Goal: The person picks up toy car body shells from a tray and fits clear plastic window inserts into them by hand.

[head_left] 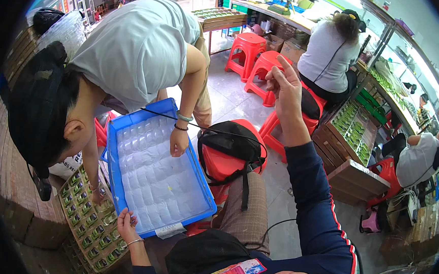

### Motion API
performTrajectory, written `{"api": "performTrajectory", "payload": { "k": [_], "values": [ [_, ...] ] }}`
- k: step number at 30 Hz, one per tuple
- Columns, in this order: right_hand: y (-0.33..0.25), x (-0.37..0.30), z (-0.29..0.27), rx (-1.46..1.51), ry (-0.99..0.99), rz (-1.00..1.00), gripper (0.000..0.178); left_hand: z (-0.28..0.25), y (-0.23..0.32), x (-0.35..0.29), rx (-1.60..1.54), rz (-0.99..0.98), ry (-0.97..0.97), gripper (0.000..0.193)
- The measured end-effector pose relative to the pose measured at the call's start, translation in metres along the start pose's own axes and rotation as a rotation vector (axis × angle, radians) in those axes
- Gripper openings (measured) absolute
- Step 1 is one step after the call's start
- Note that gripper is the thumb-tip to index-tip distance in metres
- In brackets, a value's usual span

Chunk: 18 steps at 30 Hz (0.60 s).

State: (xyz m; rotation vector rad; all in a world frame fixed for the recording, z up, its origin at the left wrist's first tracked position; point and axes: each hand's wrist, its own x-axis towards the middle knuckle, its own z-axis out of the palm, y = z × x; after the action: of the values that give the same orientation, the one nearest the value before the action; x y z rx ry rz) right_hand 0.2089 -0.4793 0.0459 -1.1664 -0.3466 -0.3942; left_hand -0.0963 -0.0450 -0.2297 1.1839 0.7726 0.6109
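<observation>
A blue plastic tray (202,202) lies tilted in front of me, lined with rows of clear, bubble-like pockets over white. My left hand (127,226) is at its near left corner, fingers curled against the rim. My right hand (286,94) is raised well away from the tray, with a finger or two stretched out and the others bent; nothing shows in it. A co-worker in a grey shirt (137,46) bends over the tray's far side. One of that person's hands (179,141) hangs over the tray, the other reaches down to a board of small green items (90,217).
Red stools (248,53) stand beyond the tray, and a black bag (230,149) rests on a nearer one. Stacked brown boards (28,201) line the left side. On the right are more boards with green pieces (351,128) and a seated person (328,53) at a workbench.
</observation>
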Motion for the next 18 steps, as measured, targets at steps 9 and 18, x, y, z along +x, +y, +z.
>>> {"api": "performTrajectory", "payload": {
  "k": [9,18],
  "values": [
    [0.015,-0.030,0.016,-0.001,-0.098,0.123,0.042,0.000,-0.001,-0.003,-0.003,-0.016,0.017,0.019],
    [0.061,-0.120,0.044,-0.281,-0.380,0.293,0.020,-0.015,-0.012,-0.010,-0.016,-0.039,0.046,0.020]
  ]
}}
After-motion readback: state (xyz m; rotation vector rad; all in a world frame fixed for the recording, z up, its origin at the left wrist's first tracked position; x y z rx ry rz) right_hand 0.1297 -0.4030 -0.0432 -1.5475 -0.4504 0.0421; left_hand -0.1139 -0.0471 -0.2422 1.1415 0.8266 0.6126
